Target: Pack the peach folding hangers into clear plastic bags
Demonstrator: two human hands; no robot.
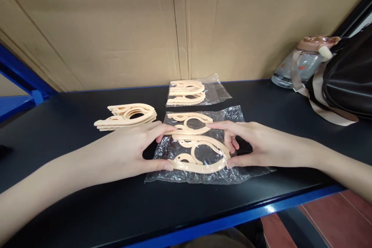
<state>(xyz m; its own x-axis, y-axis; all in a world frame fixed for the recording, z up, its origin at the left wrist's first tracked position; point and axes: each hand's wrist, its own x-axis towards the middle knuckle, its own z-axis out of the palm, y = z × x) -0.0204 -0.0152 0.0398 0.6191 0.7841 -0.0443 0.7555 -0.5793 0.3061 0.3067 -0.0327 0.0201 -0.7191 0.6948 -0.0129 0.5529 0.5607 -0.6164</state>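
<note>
A clear plastic bag point(232, 116) lies on the black table point(72, 201) before me, with peach-coloured plastic hangers point(200, 151) on or in it. My left hand point(130, 151) rests at the bag's left side, thumb and forefinger spread and touching the hangers' left ends. My right hand point(255, 143) mirrors it on the right side, thumb and forefinger spread against the hangers' right ends. Both hands frame the hangers between their fingertips.
A loose stack of the same hangers point(128, 116) lies to the left. A second bagged set point(188, 92) sits farther back. At the right stand a water bottle point(302, 64) and a black bag point(348, 77). Cardboard point(174, 19) backs the table.
</note>
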